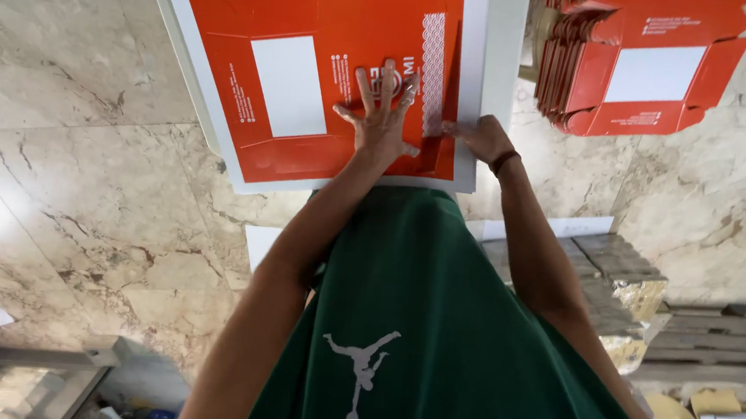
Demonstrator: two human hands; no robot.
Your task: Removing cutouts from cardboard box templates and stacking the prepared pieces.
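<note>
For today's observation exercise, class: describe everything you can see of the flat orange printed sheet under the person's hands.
The orange sheet is a flat, unfolded box blank, seemingly thin card, printed orange with a white border, a blank white rectangle, small white lettering and a pale patterned strip. It lies on top of a stack of similar white-edged sheets on the marble floor. The left hand presses flat on it with fingers spread; the right hand touches its edge near the strip.

Left hand [383, 118] pressing flat, fingers spread, on orange printed sheet [313, 65]; right hand [481, 137] pinching sheet's edge w/ fingertips.
</note>
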